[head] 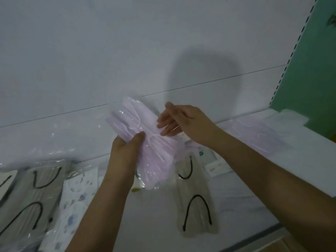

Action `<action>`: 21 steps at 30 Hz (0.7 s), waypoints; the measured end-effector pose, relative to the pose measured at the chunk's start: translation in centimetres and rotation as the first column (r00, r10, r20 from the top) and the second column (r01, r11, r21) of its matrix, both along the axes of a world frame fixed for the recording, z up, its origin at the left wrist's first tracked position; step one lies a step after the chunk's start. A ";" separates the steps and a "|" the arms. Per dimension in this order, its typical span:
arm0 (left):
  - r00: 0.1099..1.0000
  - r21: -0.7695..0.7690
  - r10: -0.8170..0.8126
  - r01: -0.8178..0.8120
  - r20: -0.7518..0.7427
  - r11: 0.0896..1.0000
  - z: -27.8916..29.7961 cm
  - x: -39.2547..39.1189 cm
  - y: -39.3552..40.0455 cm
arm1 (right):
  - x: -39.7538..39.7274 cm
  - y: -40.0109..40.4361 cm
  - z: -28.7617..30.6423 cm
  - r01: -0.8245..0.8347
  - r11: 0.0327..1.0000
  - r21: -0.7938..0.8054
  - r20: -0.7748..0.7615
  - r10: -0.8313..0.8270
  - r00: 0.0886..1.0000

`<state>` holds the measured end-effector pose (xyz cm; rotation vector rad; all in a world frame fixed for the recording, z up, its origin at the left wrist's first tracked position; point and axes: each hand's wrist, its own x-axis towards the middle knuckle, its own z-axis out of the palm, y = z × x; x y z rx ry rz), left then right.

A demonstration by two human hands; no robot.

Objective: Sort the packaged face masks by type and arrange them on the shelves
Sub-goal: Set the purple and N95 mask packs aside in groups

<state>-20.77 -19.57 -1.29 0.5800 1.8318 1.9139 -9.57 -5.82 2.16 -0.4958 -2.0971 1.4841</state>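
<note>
My left hand (127,148) grips a clear plastic pack of pink masks (145,140), thumb curled over its front and the rest of my fingers hidden behind it. The pack is held up above the shelf (236,193), in front of the white back wall (109,51). Its long axis runs on a slant — the far end points up and to the left, the near end hangs down toward the right, past my wrist. White ear loops show through the wrapping, though the film glares and I cannot count how many masks are inside.

My right hand (180,120) is at the pack's upper right edge, fingers fairly straight, the tips touching the plastic; whether any of them pinch it I cannot tell.

On the shelf below, a grey mask pack with black ear loops (196,202) lies lengthwise toward me, its top end covered by the pink pack. Between my arms, some small white packets (212,160) are mostly hidden — their print is too blurred to read. At the left, another grey pack with black loops (36,193) and a white patterned pack (76,193) are cut off by the frame edge. Farther right on the shelf lies a second pink pack (258,133), pale and hard to make out, beside a green side panel (312,70).
</note>
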 end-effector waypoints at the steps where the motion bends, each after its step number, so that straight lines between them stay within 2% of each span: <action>1: 0.999 0.007 0.042 -0.042 0.018 0.999 -0.1 -0.2 -0.2 | 1.0 1.7 -0.6 0.155 0.982 0.108 0.035 -0.160 0.987; 2: 0.997 0.016 0.074 -0.075 0.031 0.997 -0.3 -0.7 -0.3 | 2.2 3.3 -1.4 0.279 0.909 0.308 0.134 -0.332 0.934; 3: 0.994 0.033 0.096 -0.098 0.046 0.995 -0.2 -1.0 -0.4 | 3.4 4.5 -2.6 0.306 0.801 0.514 0.260 -0.485 0.835; 4: 0.992 0.058 0.109 -0.113 0.063 0.992 0.1 -1.2 -0.3 | 4.4 5.2 -4.1 0.252 0.733 0.632 0.384 -0.578 0.720; 5: 0.990 0.083 0.118 -0.125 0.082 0.989 0.4 -1.3 -0.3 | 4.9 5.5 -5.6 0.182 0.744 0.643 0.495 -0.585 0.642; 6: 0.987 0.099 0.134 -0.143 0.091 0.985 0.6 -1.5 -0.1 | 5.0 5.4 -6.6 0.144 0.798 0.586 0.562 -0.527 0.638; 7: 0.984 0.106 0.152 -0.162 0.097 0.981 0.8 -1.5 0.1 | 4.6 5.3 -7.4 0.126 0.848 0.515 0.579 -0.452 0.679; 9: 0.977 0.113 0.179 -0.192 0.114 0.975 0.7 -1.5 0.3 | 3.3 5.3 -8.2 0.192 0.905 0.380 0.466 -0.367 0.805; 11: 0.975 0.117 0.186 -0.201 0.124 0.973 0.3 -1.2 0.1 | 2.1 5.6 -8.5 0.306 0.892 0.332 0.263 -0.399 0.878; 13: 0.974 0.127 0.191 -0.206 0.119 0.970 0.2 -0.8 -0.3 | 1.5 6.2 -8.5 0.390 0.836 0.385 0.108 -0.460 0.881; 15: 0.972 0.133 0.213 -0.225 0.100 0.965 0.3 -0.8 -0.8 | 1.3 6.7 -7.9 0.404 0.820 0.406 0.041 -0.458 0.888; 19: 0.953 0.121 0.293 -0.301 0.080 0.946 0.6 -1.4 -2.0 | 1.5 8.6 -5.7 0.413 0.866 0.282 -0.017 -0.426 0.905; 21: 0.952 0.117 0.301 -0.307 0.061 0.945 0.6 -1.6 -2.4 | 1.8 9.8 -4.3 0.459 0.854 0.244 -0.065 -0.458 0.886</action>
